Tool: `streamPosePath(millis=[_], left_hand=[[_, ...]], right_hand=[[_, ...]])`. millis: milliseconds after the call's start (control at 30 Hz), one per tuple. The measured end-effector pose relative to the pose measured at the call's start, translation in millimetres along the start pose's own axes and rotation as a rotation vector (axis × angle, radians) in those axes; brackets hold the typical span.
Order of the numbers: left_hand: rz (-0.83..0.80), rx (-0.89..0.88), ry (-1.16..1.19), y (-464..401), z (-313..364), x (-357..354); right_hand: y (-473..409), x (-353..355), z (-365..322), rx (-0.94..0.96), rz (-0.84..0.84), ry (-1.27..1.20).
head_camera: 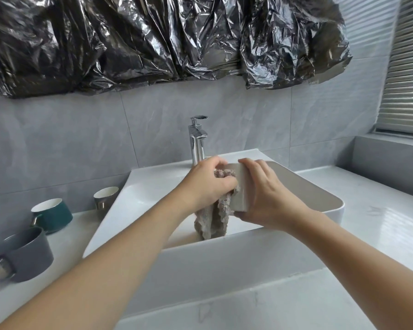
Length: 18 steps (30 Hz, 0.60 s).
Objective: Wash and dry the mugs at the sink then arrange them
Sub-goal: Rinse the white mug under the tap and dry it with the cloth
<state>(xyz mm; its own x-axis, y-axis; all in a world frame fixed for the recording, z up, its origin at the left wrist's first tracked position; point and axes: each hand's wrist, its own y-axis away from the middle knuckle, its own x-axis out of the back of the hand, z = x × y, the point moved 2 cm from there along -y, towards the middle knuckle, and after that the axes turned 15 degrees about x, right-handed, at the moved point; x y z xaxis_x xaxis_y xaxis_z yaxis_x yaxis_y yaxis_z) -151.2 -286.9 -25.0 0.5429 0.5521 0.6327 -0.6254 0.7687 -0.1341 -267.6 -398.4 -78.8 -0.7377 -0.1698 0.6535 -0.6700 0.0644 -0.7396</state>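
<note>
Over the sink (224,256), two hands meet in front of the faucet (197,141), which stands at the basin's back edge against the wall. The right hand (268,198) holds a mug (240,186) on its side; the left hand (208,184), just beside it, presses a cloth (215,217) against the mug, and the cloth hangs down into the basin. On the counter (65,236) left of the sink, three mugs stand in a line: one nearest (26,253), another behind it (53,214), and a third (105,196) farthest back, beside the sink's corner.
</note>
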Motion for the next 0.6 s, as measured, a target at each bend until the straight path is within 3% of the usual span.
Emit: streamPosePath(millis=[133,300,433,500,600], left_hand=[[-0.095,0.032,0.115,-7,-7,11],[-0.204,0.117,0.388,-15,-17,23],[-0.314,0.187,0.507,-16,-24,25],[-0.291,0.204,0.533,-13,-25,23],[-0.134,0.136,0.597,-12,-26,26]], right_hand=[[-4,-1,-1,0.062,-0.022,-0.008],[-5,3,11,0.009,0.03,-0.304],[-9,3,9,-0.008,-0.052,-0.391],[-9,3,5,-0.022,-0.06,-0.392],[-6,6,1,-0.024,-0.039,-0.28]])
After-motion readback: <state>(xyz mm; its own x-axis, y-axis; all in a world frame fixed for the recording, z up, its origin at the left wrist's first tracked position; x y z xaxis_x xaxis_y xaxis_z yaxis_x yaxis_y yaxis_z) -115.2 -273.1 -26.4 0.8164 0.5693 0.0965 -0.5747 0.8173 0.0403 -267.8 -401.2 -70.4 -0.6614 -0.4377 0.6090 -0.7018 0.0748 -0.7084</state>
